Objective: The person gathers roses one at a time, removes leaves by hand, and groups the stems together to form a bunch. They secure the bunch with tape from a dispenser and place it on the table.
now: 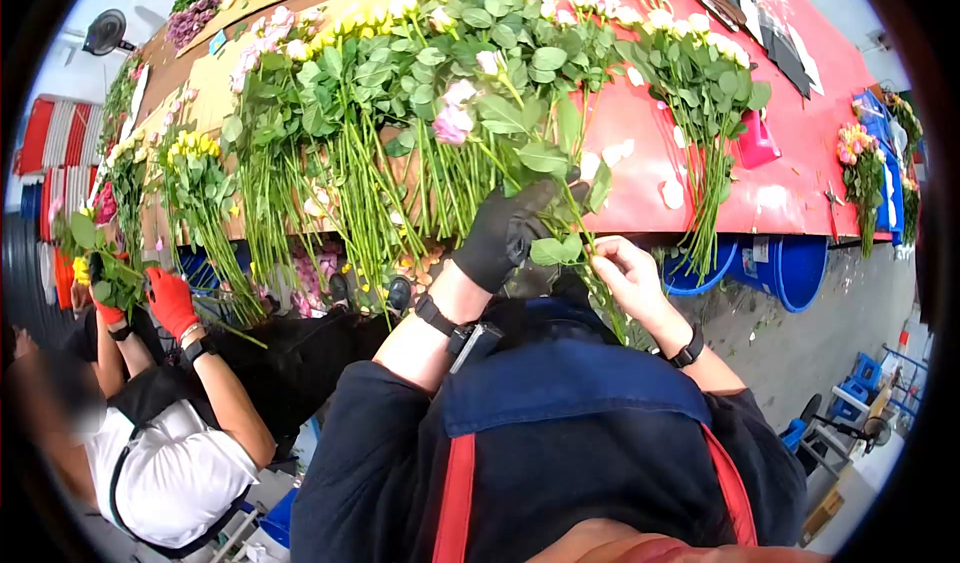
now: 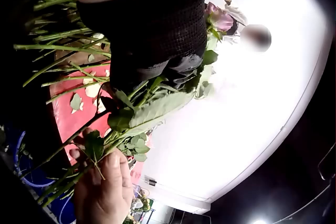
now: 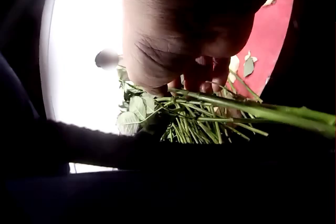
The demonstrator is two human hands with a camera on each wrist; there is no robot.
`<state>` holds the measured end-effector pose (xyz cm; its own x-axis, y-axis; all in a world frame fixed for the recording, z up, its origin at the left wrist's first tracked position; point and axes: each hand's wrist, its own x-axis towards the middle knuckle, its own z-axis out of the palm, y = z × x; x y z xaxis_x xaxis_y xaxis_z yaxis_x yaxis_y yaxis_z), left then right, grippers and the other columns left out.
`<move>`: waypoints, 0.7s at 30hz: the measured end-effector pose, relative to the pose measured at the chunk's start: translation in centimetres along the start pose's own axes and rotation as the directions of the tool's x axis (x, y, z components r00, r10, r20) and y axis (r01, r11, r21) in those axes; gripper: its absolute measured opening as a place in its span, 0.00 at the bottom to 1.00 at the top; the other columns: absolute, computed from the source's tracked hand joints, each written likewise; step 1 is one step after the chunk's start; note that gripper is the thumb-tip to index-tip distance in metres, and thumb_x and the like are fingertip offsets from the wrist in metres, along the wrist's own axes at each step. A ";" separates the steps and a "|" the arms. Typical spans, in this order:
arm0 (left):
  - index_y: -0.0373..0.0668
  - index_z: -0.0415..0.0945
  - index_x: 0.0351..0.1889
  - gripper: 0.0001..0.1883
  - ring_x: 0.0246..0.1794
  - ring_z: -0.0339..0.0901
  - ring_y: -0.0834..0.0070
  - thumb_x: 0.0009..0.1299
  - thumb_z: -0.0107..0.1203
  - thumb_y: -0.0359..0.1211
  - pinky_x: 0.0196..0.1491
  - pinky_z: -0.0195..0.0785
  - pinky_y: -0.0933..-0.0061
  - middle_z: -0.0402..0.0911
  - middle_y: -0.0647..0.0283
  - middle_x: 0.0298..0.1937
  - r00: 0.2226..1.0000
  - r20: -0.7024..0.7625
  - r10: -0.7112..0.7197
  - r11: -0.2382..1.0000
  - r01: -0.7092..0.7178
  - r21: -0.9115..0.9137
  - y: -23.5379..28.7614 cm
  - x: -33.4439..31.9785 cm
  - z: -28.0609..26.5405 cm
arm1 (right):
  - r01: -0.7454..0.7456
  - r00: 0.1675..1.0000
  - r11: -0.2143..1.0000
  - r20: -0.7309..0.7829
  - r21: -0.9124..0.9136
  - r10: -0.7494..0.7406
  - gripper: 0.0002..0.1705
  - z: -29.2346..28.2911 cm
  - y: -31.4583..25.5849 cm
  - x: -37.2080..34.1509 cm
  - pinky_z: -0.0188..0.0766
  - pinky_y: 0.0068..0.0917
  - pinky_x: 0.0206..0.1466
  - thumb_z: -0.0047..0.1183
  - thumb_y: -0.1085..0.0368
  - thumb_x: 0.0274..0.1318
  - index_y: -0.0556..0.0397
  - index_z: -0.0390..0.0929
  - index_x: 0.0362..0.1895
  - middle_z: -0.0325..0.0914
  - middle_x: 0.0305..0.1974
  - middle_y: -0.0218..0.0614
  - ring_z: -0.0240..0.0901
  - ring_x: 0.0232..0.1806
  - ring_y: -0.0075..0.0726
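Observation:
My left hand [image 1: 505, 231], in a black glove, grips a few leafy rose stems [image 1: 510, 163] below their pink blooms [image 1: 453, 123]. Bare, my right hand [image 1: 630, 275] pinches the lower part of the same stems, close to my body. The left wrist view shows the gloved hand [image 2: 157, 50] around the upper stems and the bare fingers [image 2: 111, 174] on the stems further down. In the right wrist view, green stems [image 3: 252, 109] run under my right hand [image 3: 184, 40], its fingertips partly hidden.
Rows of roses with long stems [image 1: 360, 193] lie along the table [image 1: 600, 203], another bunch [image 1: 705, 113] at the right. Blue buckets [image 1: 800, 271] stand under the edge. At the left, a person in red gloves [image 1: 172, 301] holds flowers. Loose petals [image 1: 672, 194] lie on the red surface.

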<state>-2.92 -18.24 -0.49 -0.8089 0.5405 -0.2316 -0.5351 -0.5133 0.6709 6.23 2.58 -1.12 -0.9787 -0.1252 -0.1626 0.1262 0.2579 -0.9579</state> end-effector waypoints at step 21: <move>0.43 0.69 0.59 0.17 0.44 0.76 0.64 0.74 0.42 0.30 0.54 0.70 0.54 0.79 0.59 0.42 0.959 -0.260 -0.110 0.883 -0.026 -0.469 -5.7 9.4 4.1 | -0.355 0.901 0.446 -0.428 -0.821 -0.070 0.18 -19.4 9.0 14.2 0.73 0.43 0.38 0.57 0.53 0.53 0.56 0.73 0.32 0.77 0.33 0.46 0.77 0.36 0.52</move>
<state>-6.44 -7.51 -3.66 -0.7803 0.4020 -0.4791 -0.5661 -0.7796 0.2680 -9.71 21.73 -7.51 -0.9600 0.2790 0.0222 0.2711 0.9465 -0.1752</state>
